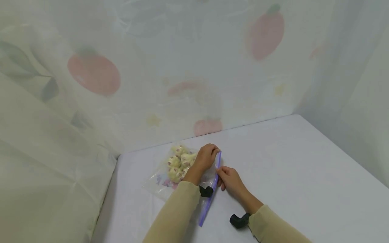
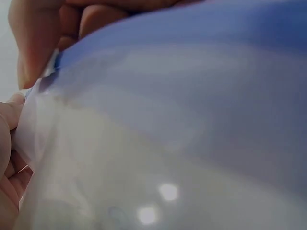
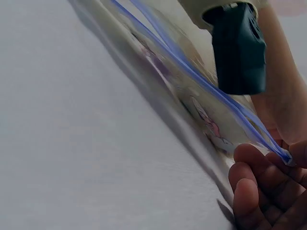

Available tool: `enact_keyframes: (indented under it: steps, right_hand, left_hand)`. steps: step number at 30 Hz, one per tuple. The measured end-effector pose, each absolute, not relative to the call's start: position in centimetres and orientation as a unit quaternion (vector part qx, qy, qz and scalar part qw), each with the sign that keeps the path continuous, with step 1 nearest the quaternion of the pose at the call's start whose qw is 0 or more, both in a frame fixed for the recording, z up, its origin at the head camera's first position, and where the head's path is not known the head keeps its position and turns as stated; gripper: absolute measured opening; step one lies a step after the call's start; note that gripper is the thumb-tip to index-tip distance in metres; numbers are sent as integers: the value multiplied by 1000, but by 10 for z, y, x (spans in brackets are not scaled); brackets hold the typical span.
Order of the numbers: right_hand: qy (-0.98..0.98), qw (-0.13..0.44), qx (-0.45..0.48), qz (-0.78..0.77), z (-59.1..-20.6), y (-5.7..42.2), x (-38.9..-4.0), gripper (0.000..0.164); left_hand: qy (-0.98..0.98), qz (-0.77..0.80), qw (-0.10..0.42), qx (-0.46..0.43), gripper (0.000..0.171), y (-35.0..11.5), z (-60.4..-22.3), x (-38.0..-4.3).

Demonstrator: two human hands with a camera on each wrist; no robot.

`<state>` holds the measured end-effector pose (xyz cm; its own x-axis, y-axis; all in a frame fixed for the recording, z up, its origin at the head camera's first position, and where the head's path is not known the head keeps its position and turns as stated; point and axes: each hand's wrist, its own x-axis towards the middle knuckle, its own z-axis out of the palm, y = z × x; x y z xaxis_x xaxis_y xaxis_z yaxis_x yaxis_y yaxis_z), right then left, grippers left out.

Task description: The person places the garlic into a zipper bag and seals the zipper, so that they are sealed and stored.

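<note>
A clear zip bag [image 1: 161, 187] with a printed pattern lies on the table, several pale garlic bulbs [image 1: 175, 168] inside it. Along its right edge runs a purple zip strip [image 1: 206, 211]. My left hand [image 1: 206, 157] holds the bag at the far end of this strip, its forearm crossing over the bag. With thumb and finger, my right hand [image 1: 230, 180] pinches the strip a little nearer. In the right wrist view, two blue-purple lines of the zip [image 3: 192, 72] stand apart and meet at the right hand's fingers [image 3: 249, 191]. Bag film fills most of the left wrist view.
The white table [image 1: 288, 175] stretches off to the right. A fruit-print curtain [image 1: 182, 67] hangs behind it and along the left side. Black wrist cameras sit on both wrists, the left one [image 1: 206, 191] over the zip strip.
</note>
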<state>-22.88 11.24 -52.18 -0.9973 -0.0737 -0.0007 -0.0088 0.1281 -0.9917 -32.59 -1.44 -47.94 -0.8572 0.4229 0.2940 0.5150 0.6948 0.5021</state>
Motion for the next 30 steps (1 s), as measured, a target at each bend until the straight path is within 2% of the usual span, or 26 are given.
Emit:
enact_keyframes:
  steps: [8, 15, 19, 22, 24, 28, 30]
  right_hand:
    - [759, 35, -43, -648, -524, 110, -222, 32]
    - [753, 35, -45, -656, -526, 111, -224, 30]
    - [752, 28, -47, -657, -528, 110, -225, 28]
    - [753, 24, -51, -656, -530, 110, -226, 26]
    - [754, 21, -53, -655, -530, 110, -227, 27]
    - [764, 15, -55, -643, -531, 113, -228, 29]
    - [771, 12, -56, -634, -531, 113, -228, 29]
  left_hand:
    - [-919, -312, 67, -234, 21, -17, -480, -326]
    - [-919, -329, 33, -214, 35, -18, -474, -317]
    - [-921, -311, 67, -224, 36, -22, -467, -308]
    - [-927, -293, 88, -219, 26, -25, -461, -300]
    - [-935, -280, 72, -205, 22, -26, -457, -294]
    - [-954, -243, -15, -174, 36, -26, -453, -284]
    - [-959, -225, -41, -168, 39, -25, -454, -281]
